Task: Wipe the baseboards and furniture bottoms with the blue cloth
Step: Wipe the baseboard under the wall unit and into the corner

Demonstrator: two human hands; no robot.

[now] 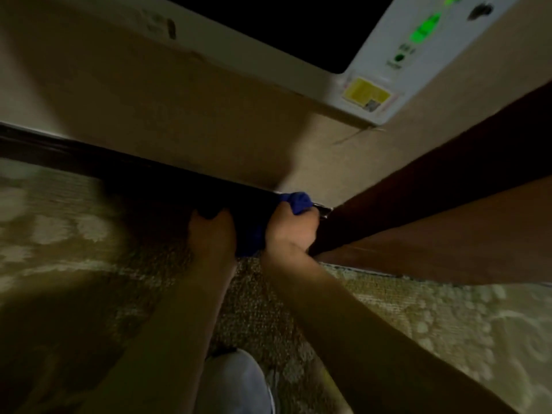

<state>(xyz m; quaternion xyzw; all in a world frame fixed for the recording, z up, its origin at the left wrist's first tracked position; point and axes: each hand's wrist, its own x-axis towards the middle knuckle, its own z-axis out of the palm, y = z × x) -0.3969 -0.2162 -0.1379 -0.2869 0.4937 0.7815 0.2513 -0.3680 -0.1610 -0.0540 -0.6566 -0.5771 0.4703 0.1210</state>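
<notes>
At the corner where dark baseboard (89,156) meets a wooden cabinet (433,204), the right hand (291,231) grips the blue cloth (294,201) against the trim — left hand (213,231) steadying, its grip unclear; next, seemingly, the cabinet's bottom edge.

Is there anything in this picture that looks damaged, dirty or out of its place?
Nothing is clearly damaged or spilled. The wall has a dark mark near the top, and the white appliance has a smudge; blur hides what they are. Both hands hold the blue cloth at the dark baseboard.

Cloth (295,201) lies against baseboard (89,156), left of furniture (433,186).
</notes>
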